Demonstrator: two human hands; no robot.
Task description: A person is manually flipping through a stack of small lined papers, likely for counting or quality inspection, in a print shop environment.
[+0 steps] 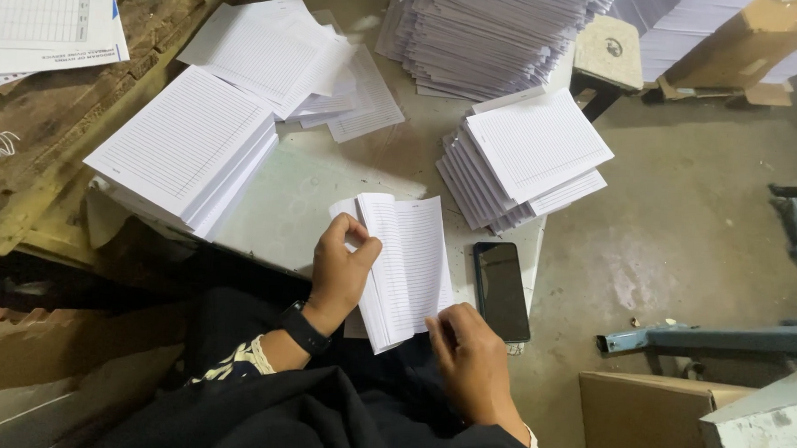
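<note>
At far left a large printed sheet (44, 17) lies on a worn wooden pallet (57, 124). Beside it, on the pale worktable (302, 203), stands a squared stack of ruled pages (185, 150), with looser ruled sheets (289, 61) fanned behind it.

At centre, the left hand (339, 270) — a black watch (305, 328) on its wrist — is closed on the upper left edge of a thin bundle of ruled pages (406, 268), thumb on top, fingers curled beneath. The bundle rests at the table's near edge, tilted up toward the person. The right hand (473, 359) pinches the bundle's lower right corner, fingers narrow and bent.

Judgement: the pages look to be in the course of being gathered or squared. Done well, both grips stay at opposite corners, edges tapped flush before release — a loose left thumb would let the top leaves slip.

Just right of the bundle lies a dark phone (500, 291), apart from it. Further right sits a skewed stack (529, 158), a taller stack (493, 37) behind, then bare concrete floor (681, 234) and a cardboard box (648, 423).
</note>
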